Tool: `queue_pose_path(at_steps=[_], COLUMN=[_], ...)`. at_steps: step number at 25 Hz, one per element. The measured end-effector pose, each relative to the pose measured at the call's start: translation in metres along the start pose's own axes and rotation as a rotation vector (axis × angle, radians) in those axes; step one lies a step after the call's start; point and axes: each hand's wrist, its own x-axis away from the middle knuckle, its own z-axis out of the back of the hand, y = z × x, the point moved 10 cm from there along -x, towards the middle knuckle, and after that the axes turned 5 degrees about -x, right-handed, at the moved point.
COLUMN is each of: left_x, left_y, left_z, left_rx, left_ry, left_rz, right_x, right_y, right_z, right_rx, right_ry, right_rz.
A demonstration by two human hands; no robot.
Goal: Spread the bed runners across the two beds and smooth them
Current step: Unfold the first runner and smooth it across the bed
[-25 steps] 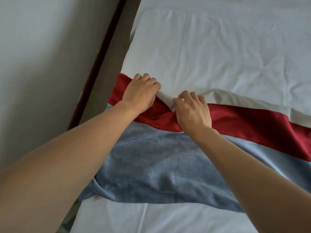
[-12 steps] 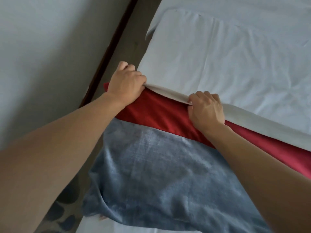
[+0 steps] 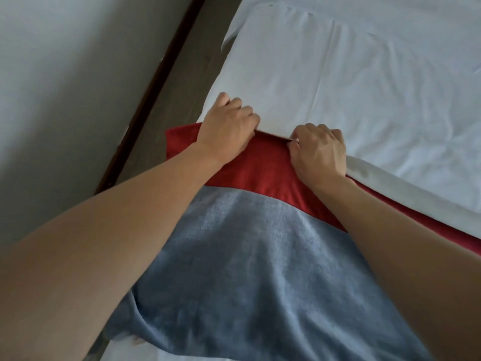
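The bed runner (image 3: 260,230), a long cloth with a red satin band along its far edge and a wide grey-blue plush band nearer the camera, lies across the white-sheeted bed (image 3: 364,87) from the lower middle of the frame out to the right edge. Its near-left end droops over the side of the mattress at the lower left.

Both hands sit on the far edge of the red band, at centre frame. The left hand (image 3: 229,126) has its fingers curled tight over that edge where it meets the sheet; the right hand (image 3: 318,149) pinches the same edge just beside it, knuckles up. A white lining strip (image 3: 390,188) shows along the red band to the right of the right hand.

Compared with a second ago, the folded-back white underside between the hands has gone: the red edge there now lies flat against the sheet. The hands have also drawn closer together than they were half a second ago, and the view has shifted so the mattress corner and floor strip show more at upper left. By my reading the turned edge at this end is straightened, while the strip still showing to the right suggests more of the edge needs flattening, and the second bed is not in view.

No containers appear. Beyond the bed are a dark floor strip (image 3: 182,87) and a pale wall (image 3: 65,87) at left.
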Motion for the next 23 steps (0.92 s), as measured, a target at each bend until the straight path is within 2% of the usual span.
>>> queue_pose_path(at_steps=[4, 8, 15, 18, 20, 23], left_x=[-0.008, 0.019, -0.02, -0.048, -0.071, -0.092], left_y=[0.004, 0.023, 0.116, 0.118, 0.107, 0.102], left_z=[-0.003, 0.0, 0.003, 0.001, -0.005, -0.023], left_rx=[0.026, 0.095, 0.118, 0.16, 0.203, 0.163], left_ry=[-0.009, 0.018, 0.047, 0.038, -0.011, -0.101], left_rz=[0.038, 0.003, -0.152, -0.103, -0.029, 0.064], right_x=[0.002, 0.038, 0.097, 0.086, 0.063, 0.041], right_y=[0.006, 0.021, 0.119, 0.142, 0.158, 0.174], right_z=[-0.01, 0.011, 0.048, 0.052, 0.059, 0.047], right_rx=[0.016, 0.024, 0.195, 0.199, 0.197, 0.2], right_ry=[-0.097, -0.078, -0.081, -0.036, 0.016, -0.057], right_rz=[-0.03, -0.011, -0.076, -0.052, -0.109, -0.18])
